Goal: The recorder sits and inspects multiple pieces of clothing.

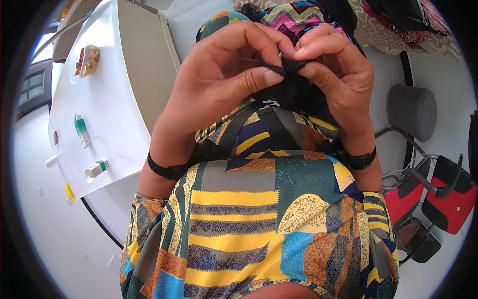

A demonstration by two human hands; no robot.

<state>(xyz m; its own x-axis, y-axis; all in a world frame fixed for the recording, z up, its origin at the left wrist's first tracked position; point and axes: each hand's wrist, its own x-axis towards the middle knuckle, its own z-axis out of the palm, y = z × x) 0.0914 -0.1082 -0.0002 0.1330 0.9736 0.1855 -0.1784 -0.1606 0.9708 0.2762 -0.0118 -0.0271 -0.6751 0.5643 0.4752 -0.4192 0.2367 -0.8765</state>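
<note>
Left hand: we see our left hand [224,70] raised close under the camera, fingers curled, thumb and fingertips pinched on a small dark tuft of fibre [291,74].
Right hand: our right hand [336,70] meets it from the other side, fingertips nipped on the same tuft, so both hands hold it between them.
Tuft: it sits at the middle top of the view, above our lap; what it is made of we cannot tell.
Wrists: a black band [167,171] rings the left wrist, another black band [361,160] the right.
Lap: a patterned garment [259,219] in yellow, teal and orange fills the lower middle, right under the hands.
Left edge: a white table [114,119] runs close beside our left forearm, with small packets [82,130] lying on it.
Right side: a grey stool [411,110] and red chairs [443,199] stand near our right elbow.
Open room: pale floor [55,229] shows at lower left.
</note>
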